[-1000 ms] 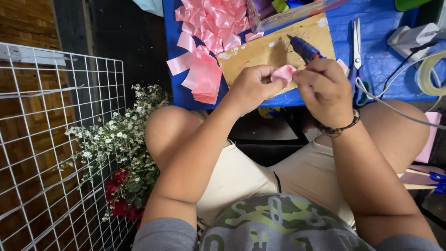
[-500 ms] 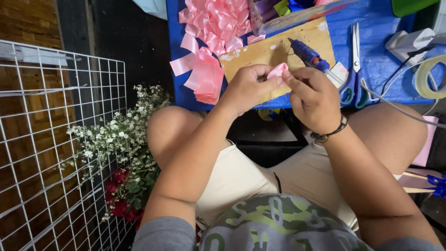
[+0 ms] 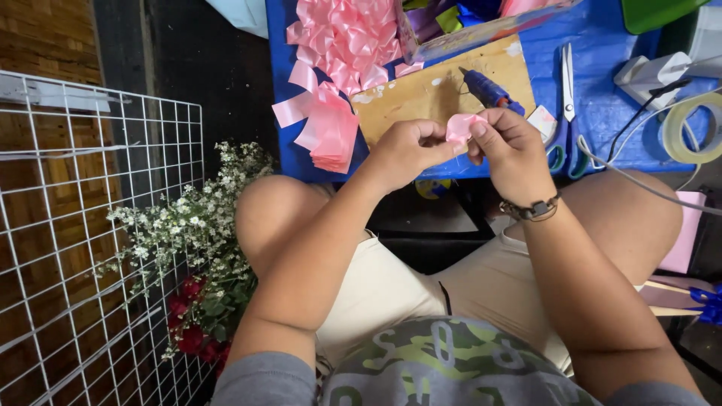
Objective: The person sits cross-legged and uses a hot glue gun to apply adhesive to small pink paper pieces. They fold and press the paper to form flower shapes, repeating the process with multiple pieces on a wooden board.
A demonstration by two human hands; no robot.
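Both hands meet in the upper middle of the frame, pinching 1 small folded piece of pink ribbon (image 3: pixel 459 126) between them. The left hand (image 3: pixel 406 153) is curled closed with its fingertips on the ribbon's left edge, and the right hand (image 3: pixel 510 146) grips it from the right, thumb and fingers closed on it, a dark bracelet (image 3: pixel 532 210) on that wrist. The ribbon is held in the air just above the near edge of the desk (image 3: pixel 602 113), which has a blue cover. Right behind the hands there's a cardboard sheet (image 3: pixel 421 98) with a blue glue gun (image 3: pixel 487 92) lying on it. A stack of cut pink ribbon strips (image 3: pixel 327 131) sits at the left end of the desk, with a heap of finished pink ribbon loops (image 3: pixel 346 37) above it. Scissors with blue handles (image 3: pixel 565 105) lie just right of the cardboard, and a roll of clear tape (image 3: pixel 692 128) is at the far right. Lower left: a white wire grid (image 3: pixel 83 248) and a bunch of small white flowers (image 3: pixel 188 225) with red ones (image 3: pixel 188 316) underneath
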